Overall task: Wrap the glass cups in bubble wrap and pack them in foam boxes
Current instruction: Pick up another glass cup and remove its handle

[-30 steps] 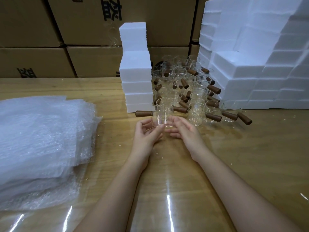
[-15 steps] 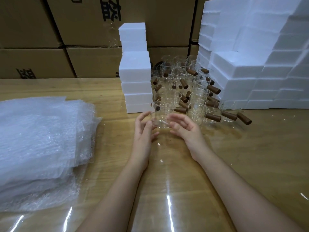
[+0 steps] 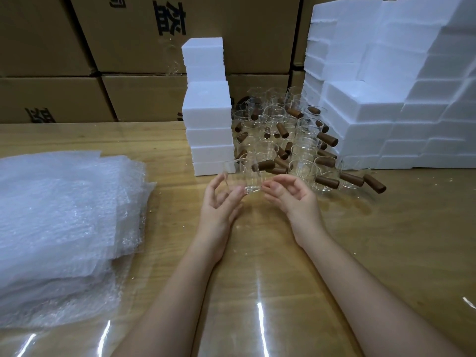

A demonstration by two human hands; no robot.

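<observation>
A clear glass cup [image 3: 242, 177] hangs just above the wooden table [image 3: 386, 240] between my two hands. My left hand [image 3: 220, 204] grips its left side, thumb on the base edge and fingers behind the glass. My right hand [image 3: 292, 195] pinches the right edge of its base with curled fingers. A brown wooden handle [image 3: 265, 164] at the cup's far right seems to be its own. A thick stack of bubble wrap sheets [image 3: 64, 215] lies on the left. Behind the cup stands a column of white foam boxes [image 3: 208, 112].
Several more glass cups with brown handles [image 3: 286, 130] crowd the table between the foam column and a large pile of foam boxes [image 3: 386, 112] on the right. Cardboard cartons [image 3: 116, 34] wall off the back. A glossy film covers the tabletop near me.
The cup has turned in my hands: its handle pointed left a second ago and now shows at the far right. Both hands stayed in about the same place.
</observation>
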